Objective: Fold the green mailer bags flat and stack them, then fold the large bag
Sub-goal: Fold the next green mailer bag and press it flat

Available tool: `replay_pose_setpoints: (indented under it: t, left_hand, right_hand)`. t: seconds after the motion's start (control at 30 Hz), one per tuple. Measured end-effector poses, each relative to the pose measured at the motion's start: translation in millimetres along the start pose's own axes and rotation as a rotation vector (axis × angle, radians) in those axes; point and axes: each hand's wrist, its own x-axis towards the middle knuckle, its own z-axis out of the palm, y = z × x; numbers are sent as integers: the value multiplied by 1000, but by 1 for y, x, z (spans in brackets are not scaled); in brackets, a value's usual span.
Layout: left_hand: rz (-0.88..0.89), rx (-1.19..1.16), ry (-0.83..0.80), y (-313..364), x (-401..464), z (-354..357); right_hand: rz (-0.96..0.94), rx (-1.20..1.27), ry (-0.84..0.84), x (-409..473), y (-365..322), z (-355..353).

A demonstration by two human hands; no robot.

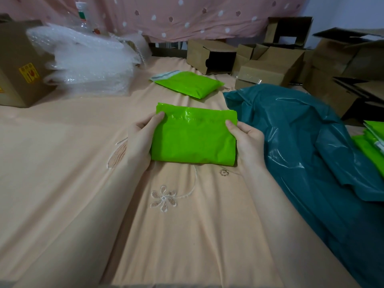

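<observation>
A bright green mailer bag (194, 136), folded over at its top, is held just above the peach bedsheet (68, 163) in the middle of the head view. My left hand (141, 140) grips its left edge with the thumb on top. My right hand (248, 142) grips its right edge the same way. A second green mailer (190, 84) lies flat farther back, its grey flap open. A stack of green mailers (372, 142) shows at the right edge. The large dark teal bag (301, 138) lies crumpled to the right of my hands.
Bubble wrap (87, 59) is piled at the back left beside a brown carton (18, 63). Several open cardboard boxes (270, 65) crowd the back right. A pink dotted cloth (187, 15) hangs behind.
</observation>
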Motion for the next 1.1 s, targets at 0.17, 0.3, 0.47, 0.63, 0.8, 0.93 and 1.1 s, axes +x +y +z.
replay_pose_setpoints:
  t: [0.17,0.3,0.47,0.63,0.8,0.93,1.1]
  left_hand:
    - [17,2,-16,-1,0,-2]
    - [53,-22,-51,-3,-1,-4]
    - [90,-23,-34,-4,0,-5]
    - [91,-40,-27,-3,-2,-3]
    - [95,-56,-22,-4,-1,-3]
    - [114,-57,-11,-4,0,-4]
    - [122,-105,-30,-2,-2,-4]
  right_hand:
    - [-20,-16,21,-2,-1,0]
    - [-43,-15,49,-4,-4,1]
    - [-53,-21,71,-6,-5,1]
    - [-76,-19,102,-7,-6,2]
    - [-90,14,95,-7,-7,3]
    - [-107,-27,111,-7,-6,2]
    - [-135,-44,118,-6,-5,1]
